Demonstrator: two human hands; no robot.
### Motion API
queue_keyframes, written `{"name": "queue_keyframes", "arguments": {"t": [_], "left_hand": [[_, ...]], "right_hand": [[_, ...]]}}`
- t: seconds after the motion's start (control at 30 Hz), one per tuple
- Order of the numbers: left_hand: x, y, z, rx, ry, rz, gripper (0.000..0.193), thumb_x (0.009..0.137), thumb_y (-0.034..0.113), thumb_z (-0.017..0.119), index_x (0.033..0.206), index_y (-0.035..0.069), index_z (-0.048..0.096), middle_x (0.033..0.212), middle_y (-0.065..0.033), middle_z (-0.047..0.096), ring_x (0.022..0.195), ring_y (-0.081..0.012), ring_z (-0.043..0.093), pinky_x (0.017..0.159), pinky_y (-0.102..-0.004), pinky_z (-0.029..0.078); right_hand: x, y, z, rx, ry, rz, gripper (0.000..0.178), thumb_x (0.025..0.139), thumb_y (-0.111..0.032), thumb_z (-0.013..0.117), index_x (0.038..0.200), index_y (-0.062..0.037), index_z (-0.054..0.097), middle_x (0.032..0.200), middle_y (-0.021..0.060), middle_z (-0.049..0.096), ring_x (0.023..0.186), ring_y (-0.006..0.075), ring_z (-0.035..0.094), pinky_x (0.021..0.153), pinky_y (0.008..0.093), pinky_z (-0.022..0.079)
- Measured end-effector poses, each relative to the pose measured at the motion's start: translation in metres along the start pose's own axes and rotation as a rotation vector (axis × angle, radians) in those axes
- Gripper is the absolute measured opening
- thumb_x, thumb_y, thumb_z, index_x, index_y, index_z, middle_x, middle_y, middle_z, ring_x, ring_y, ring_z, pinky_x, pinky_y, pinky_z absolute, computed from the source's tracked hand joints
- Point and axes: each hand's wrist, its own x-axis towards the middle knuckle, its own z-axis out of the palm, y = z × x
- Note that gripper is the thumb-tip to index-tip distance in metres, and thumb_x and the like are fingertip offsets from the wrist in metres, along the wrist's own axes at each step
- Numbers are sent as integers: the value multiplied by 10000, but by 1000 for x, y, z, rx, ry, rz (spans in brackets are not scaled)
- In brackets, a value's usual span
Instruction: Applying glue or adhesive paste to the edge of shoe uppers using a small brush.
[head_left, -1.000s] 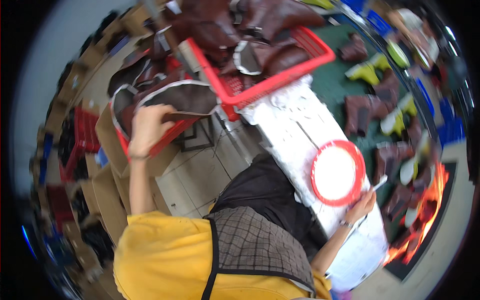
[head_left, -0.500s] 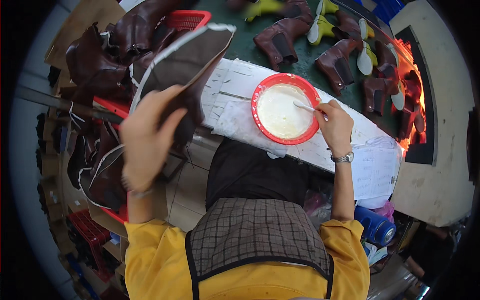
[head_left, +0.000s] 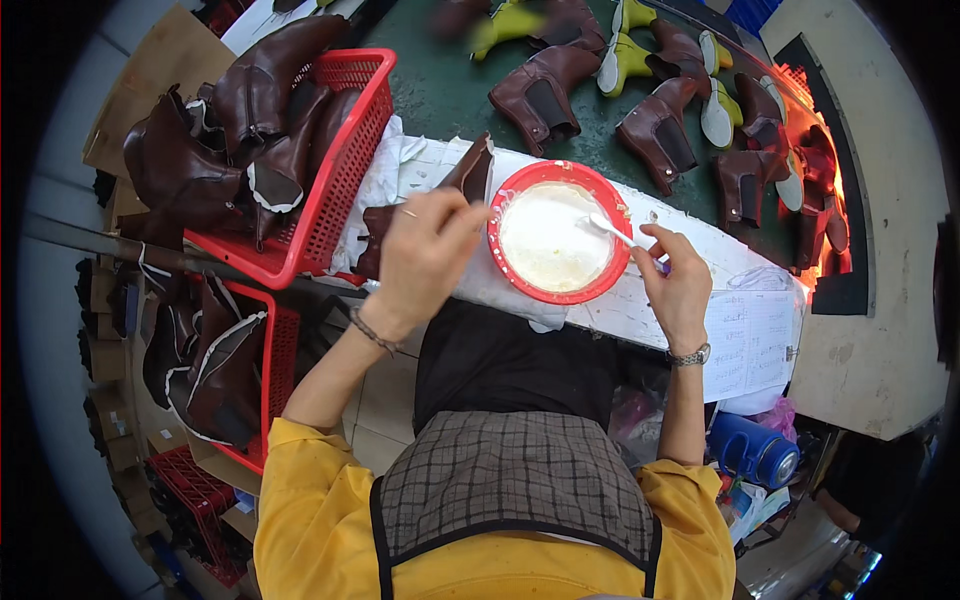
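My left hand (head_left: 425,260) is closed on a brown leather boot upper (head_left: 470,172), held over the white board left of the bowl. The hand covers the middle of the upper, so the exact grip is hidden. In my right hand (head_left: 680,285) is a small white brush (head_left: 612,231) shaped like a toothbrush, pinched between thumb and fingers. Its head lies at the right side of a creamy white liquid (head_left: 550,240) that fills a red plastic bowl (head_left: 505,272). White smears spot the bowl's rim.
Brown boots (head_left: 545,95) and yellow-green shoe forms (head_left: 625,62) stand on the green surface beyond, near a glowing orange heater (head_left: 815,110). Red baskets (head_left: 345,160) of boot uppers are at left. Written sheets (head_left: 745,340) and a blue flask (head_left: 750,450) are at right.
My left hand has moved right, toward the bowl, and the upper has swung from its raised, pale-lined side to its brown leather side. The brush head has tilted slightly in the liquid.
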Motion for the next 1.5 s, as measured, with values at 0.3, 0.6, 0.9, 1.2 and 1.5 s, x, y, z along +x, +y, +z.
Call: {"name": "queue_keyframes", "arguments": {"t": [0.3, 0.6, 0.9, 1.2, 1.5], "left_hand": [[14, -118, 53, -522, -58, -555, 768, 744, 264, 750, 1427, -25, 551, 1235, -232, 699, 1106, -322, 690, 975, -383, 524], [36, -54, -44, -1038, -668, -786, 261, 869, 94, 676, 1097, -34, 691, 926, 29, 653, 819, -53, 569, 709, -224, 467], [39, -19, -60, -1047, -533, -712, 198, 917, 89, 668, 1078, -24, 693, 894, 42, 644, 814, -35, 552, 713, -223, 463], [41, -14, -56, -902, -129, -565, 300, 973, 50, 617, 1256, -42, 656, 1071, 11, 691, 943, -56, 590, 838, -243, 491], [54, -73, -21, -609, -44, -511, 418, 925, 129, 693, 1294, -57, 628, 1091, -65, 731, 1003, -121, 658, 882, -281, 524]], "right_hand": [[-4, 36, 15, -34, -13, -135, 144, 923, -153, 746, 1034, -67, 777, 819, 78, 655, 666, 214, 633, 614, 326, 493], [33, -14, 2, 416, 34, -292, 152, 849, -99, 811, 996, -61, 803, 881, 65, 687, 771, 169, 630, 695, 300, 483], [45, -36, 15, 356, 121, -533, 167, 793, -179, 862, 944, -124, 815, 870, 2, 681, 846, 150, 614, 838, 320, 381], [11, -43, 25, 401, 172, -453, 198, 781, -167, 873, 967, -128, 819, 867, -2, 675, 833, 142, 599, 827, 313, 386], [20, 2, 32, -4, 21, -124, 123, 848, -200, 775, 897, -88, 795, 835, 62, 675, 823, 257, 681, 709, 380, 509]]}}
